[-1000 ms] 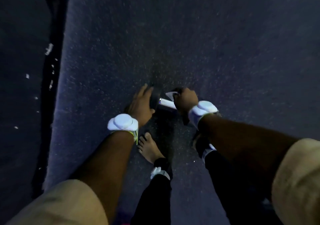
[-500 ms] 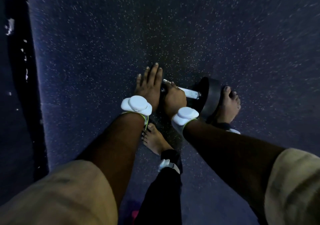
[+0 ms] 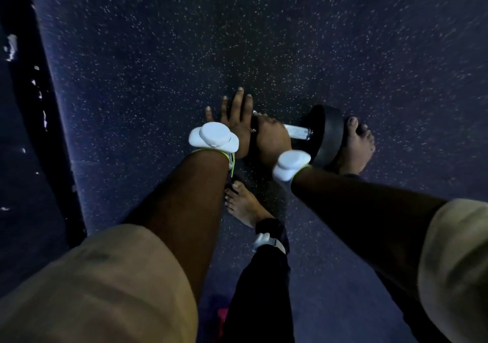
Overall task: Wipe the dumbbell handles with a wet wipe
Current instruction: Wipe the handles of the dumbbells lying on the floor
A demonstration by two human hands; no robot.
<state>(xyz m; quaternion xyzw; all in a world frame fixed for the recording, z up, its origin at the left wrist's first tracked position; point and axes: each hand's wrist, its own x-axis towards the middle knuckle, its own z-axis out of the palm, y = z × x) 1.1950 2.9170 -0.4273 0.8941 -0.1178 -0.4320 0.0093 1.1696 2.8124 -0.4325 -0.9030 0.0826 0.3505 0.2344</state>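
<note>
1. A dumbbell (image 3: 311, 134) is seen lying on a dark speckled floor (image 3: 158, 78); its shiny handle (image 3: 297, 132) runs crosswise, and a black weight plate (image 3: 328, 131) is fixed at its right end; its left end is hidden behind the hands.
2. The left part of the handle is gripped by the right hand (image 3: 269, 138); the fingers are curled round the bar with the knuckles turned upward; a small sliver of white wet wipe (image 3: 256, 112) is shown at the far edge of that hand, the rest being covered.
3. The left hand (image 3: 235, 123) is laid at the dumbbell's left end, touching the right hand; its fingers (image 3: 239, 99) are held straight and close together, pointed away from the person; whether the hidden end is pressed cannot be told.
4. A white band (image 3: 212, 136) is worn on the left wrist, and another white band (image 3: 290, 164) on the right wrist, both on the near side of the dumbbell.
5. A bare right foot (image 3: 356, 147) is set just beside the plate, on the dumbbell's right; a bare left foot (image 3: 243, 205) is placed on its near side, below the hands.
6. A black strip (image 3: 31, 105) is seen well to the left of the dumbbell.
</note>
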